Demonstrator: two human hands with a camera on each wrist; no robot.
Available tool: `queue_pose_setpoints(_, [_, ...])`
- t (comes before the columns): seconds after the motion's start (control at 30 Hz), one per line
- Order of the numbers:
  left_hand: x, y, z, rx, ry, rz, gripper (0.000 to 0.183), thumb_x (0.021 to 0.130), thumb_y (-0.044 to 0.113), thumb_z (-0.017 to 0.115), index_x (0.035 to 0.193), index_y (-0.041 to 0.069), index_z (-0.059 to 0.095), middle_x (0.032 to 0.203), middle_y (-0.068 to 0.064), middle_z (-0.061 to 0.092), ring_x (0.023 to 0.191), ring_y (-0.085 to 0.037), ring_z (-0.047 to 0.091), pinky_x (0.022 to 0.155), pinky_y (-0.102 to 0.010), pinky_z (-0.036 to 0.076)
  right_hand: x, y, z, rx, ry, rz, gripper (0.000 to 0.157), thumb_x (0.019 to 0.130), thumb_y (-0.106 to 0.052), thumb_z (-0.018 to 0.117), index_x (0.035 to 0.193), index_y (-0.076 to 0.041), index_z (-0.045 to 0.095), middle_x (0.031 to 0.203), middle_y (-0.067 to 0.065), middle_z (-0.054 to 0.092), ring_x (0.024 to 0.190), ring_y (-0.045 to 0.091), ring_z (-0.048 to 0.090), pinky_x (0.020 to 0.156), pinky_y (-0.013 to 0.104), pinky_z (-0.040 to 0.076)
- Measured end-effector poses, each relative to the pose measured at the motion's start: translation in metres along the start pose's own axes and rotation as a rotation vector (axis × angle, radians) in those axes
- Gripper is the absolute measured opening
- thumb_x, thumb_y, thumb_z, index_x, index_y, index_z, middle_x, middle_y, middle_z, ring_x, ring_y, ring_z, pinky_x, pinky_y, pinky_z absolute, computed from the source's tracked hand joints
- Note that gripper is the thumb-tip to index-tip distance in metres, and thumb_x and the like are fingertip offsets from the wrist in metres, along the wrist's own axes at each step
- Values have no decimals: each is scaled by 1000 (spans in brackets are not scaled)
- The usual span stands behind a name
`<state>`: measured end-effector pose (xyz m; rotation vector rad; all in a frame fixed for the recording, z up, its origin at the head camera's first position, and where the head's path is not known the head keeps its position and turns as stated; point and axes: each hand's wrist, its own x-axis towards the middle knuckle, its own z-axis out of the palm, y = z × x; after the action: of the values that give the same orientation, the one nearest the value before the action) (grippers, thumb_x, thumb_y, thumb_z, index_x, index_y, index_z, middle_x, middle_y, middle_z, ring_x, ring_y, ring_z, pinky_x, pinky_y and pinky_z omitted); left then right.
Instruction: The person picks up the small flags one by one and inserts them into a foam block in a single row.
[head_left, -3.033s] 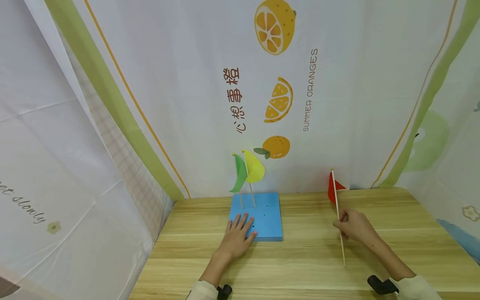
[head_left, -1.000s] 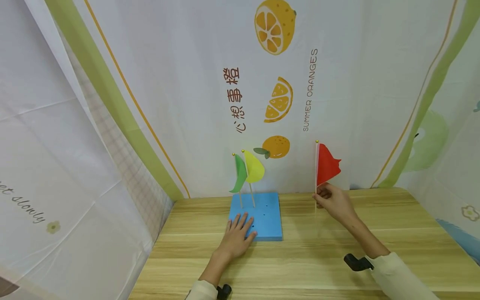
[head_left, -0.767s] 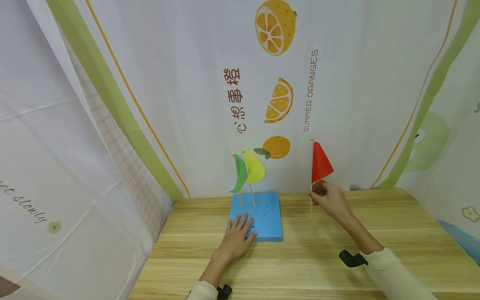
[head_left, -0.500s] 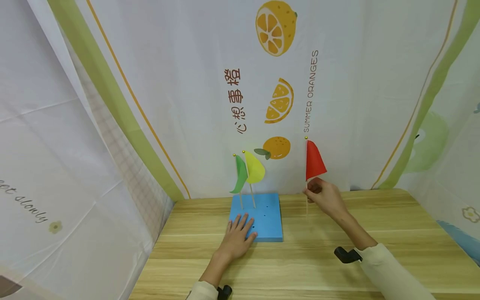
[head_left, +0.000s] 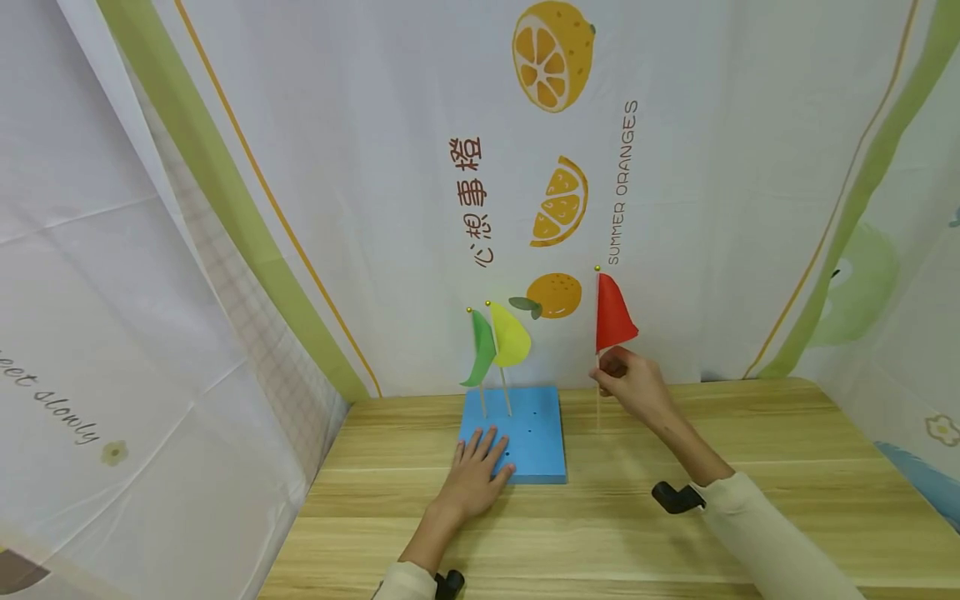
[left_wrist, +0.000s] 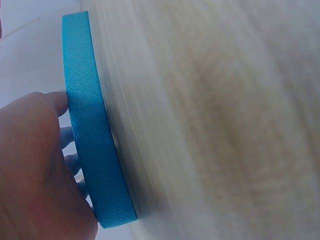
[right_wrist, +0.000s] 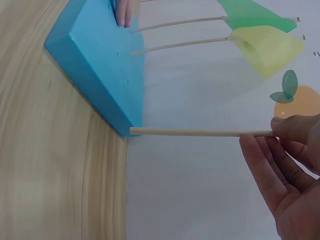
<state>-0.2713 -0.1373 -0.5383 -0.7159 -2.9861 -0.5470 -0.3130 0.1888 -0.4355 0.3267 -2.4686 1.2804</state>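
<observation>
In the head view my right hand (head_left: 633, 385) pinches the thin wooden stick of a red flag (head_left: 613, 315), held upright right of the blue foam block (head_left: 543, 454). The flag's cloth hangs above my fingers, and the bare lower stick (right_wrist: 200, 132) points down, its end overlapping the block's corner in the right wrist view. My left hand (head_left: 471, 479) lies with fingers spread on the block's near left part. A green flag (head_left: 482, 350) and a yellow flag (head_left: 512, 337) stand in the block's far left area. Several small holes show in its top.
The block sits on a wood-grain table (head_left: 420, 550) near its back edge. Behind hangs a white curtain (head_left: 360, 208) printed with oranges, closing off the far side. More cloth (head_left: 112, 292) hangs along the left.
My right hand has brought the red flag leftward and up from the table's right side toward the block, turning its cloth into full view. My left hand has stayed on the block.
</observation>
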Motion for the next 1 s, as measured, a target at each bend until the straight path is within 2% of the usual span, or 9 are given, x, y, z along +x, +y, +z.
queue_pose_setpoints(0.17, [0,0,0,4,1,-3,62,113,44,48,164,10,43,175,-17,30,163,-45,23,132,-67,19,4,-4,3,19,-5,-4,17,98,-13,79,98,-2,66,82,11,69,72,33,74,65,18,59])
queue_pose_setpoints(0.37, [0,1,-1,1,0,0,61,113,44,48,164,10,43,175,-17,30,163,-45,22,131,-67,19,9,-8,7,90,-5,-30,16,97,-10,79,98,-2,66,84,13,69,76,41,74,68,17,59])
queue_pose_setpoints(0.6, [-1,0,0,-11,11,25,61,114,42,49,163,8,44,174,-21,31,162,-49,23,129,-71,19,17,-11,14,207,3,-93,24,95,-2,79,109,2,60,88,17,67,70,28,70,69,20,61])
queue_pose_setpoints(0.73, [-1,0,0,-7,2,11,61,114,43,48,164,9,43,175,-19,29,163,-47,22,131,-69,18,21,-13,19,232,16,-122,28,94,0,79,113,4,58,90,20,67,72,25,69,72,20,60])
queue_pose_setpoints(1.0, [-1,1,-1,5,-8,1,62,113,44,48,165,10,42,175,-17,30,163,-46,23,131,-68,19,25,-23,25,286,-20,-63,27,97,-3,77,114,3,57,97,22,65,87,31,69,74,19,62])
